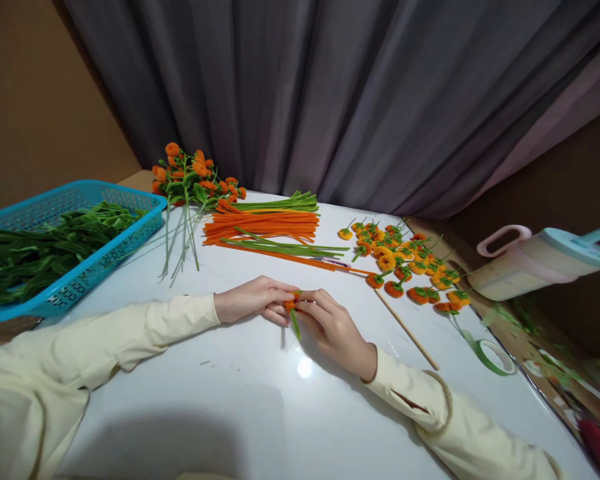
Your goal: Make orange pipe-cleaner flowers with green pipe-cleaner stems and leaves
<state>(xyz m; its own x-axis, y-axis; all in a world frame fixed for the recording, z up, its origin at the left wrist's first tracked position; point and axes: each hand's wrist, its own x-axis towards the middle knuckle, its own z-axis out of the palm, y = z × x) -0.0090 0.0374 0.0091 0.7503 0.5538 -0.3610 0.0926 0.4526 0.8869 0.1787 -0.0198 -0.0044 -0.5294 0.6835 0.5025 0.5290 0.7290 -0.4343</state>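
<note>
Both hands meet mid-surface. Left hand [257,300]: fingers nearly straight, pinched closed on a small orange fuzzy flower piece with a green strip [291,305]. Right hand [337,330]: fingers curled, tips closed on the same piece from the other side. Piece sits between the two sets of fingertips, mostly covered; the green strip sticks out toward the wearer.

Around it on the glossy white surface [230,413]:
- Just beyond the hands: thick bundle of orange fuzzy stems [263,225], bundle of bright green fuzzy stems [293,201] behind it, a few loose green stems [285,248] across its near side.
- Far left: bunch of finished-looking orange flowers on long green stems [200,170].
- Left: blue perforated plastic basket [95,277] of dark green fuzzy leaves [55,247], crowding the left forearm side.
- Right: cluster of yellow and orange flower heads with green bases [385,262]. Thin wooden stick [407,330] lies slantwise between the right forearm and a roll of green tape [497,358], the nearest obstacle on that side.
- Right edge: pale tumbler with light blue lid and pink handle [523,267], tilted in view.

Grey curtain [280,87] backs the surface.
</note>
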